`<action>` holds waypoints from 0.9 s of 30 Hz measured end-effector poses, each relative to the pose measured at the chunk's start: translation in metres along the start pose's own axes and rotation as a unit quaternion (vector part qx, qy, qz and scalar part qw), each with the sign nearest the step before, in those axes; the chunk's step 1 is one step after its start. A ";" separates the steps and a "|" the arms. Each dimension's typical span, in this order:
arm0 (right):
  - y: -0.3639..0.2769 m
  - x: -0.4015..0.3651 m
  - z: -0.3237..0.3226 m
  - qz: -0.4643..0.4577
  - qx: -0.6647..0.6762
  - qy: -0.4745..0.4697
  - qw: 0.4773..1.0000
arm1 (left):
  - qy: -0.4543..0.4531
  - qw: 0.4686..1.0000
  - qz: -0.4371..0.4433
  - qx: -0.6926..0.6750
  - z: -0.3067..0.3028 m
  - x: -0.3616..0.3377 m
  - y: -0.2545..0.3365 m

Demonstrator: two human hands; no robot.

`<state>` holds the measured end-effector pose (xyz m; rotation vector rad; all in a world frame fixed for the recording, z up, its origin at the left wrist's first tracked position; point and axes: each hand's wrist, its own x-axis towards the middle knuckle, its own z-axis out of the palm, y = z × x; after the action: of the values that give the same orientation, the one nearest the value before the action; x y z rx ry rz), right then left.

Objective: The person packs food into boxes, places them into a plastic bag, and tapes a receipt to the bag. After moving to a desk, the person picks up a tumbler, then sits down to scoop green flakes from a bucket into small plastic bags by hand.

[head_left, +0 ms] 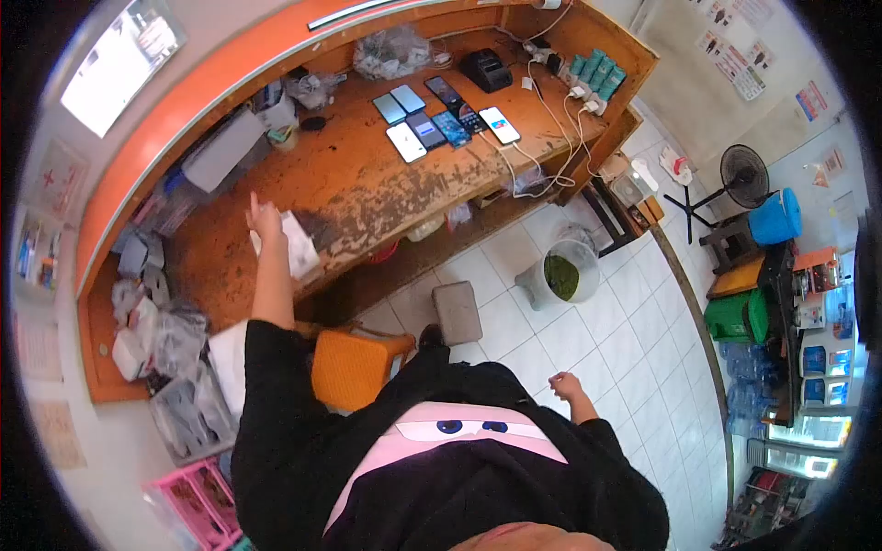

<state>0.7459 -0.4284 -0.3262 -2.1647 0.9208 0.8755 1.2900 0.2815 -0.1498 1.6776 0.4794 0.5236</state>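
My left hand (265, 220) reaches out over the worn wooden counter (349, 202), its index finger stretched out and nothing in its grip. Beside the wrist, near the counter's front edge, sits a white box-like pack (299, 246), partly covered by the forearm. My right hand (562, 384) hangs low at my side above the tiled floor, fingers loosely apart and holding nothing. Further along the counter several phones lie in a group, among them a white phone (405, 143) and a phone with a lit screen (499, 126) that has a cable attached.
A black card-machine-like device (485, 71) and a plastic bag (392, 52) stand at the counter's back. White chargers (588, 101) trail cables over its edge. Below are an orange stool (354, 367), a grey stool (457, 312) and a clear bin (560, 275). A fan (742, 176) stands farther right.
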 end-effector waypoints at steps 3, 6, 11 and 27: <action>-0.026 -0.001 0.018 -0.001 0.052 0.010 0.999 | -0.074 0.985 0.153 -0.013 0.059 -0.118 0.207; -0.052 0.017 0.040 0.016 0.002 -0.024 1.000 | -0.421 0.848 0.206 -0.247 0.067 -0.173 0.319; -0.162 0.057 0.024 -0.093 -0.028 0.075 0.992 | -0.633 0.597 0.425 -0.251 0.073 -0.196 0.422; -0.597 0.228 -0.231 -0.502 -0.096 0.192 0.838 | -0.636 0.706 0.248 -0.189 0.189 -0.184 0.484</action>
<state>1.4084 -0.3459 -0.1980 -2.5600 -0.2466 -0.0061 1.2632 -0.0548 0.2862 1.3502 -1.0611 -0.2521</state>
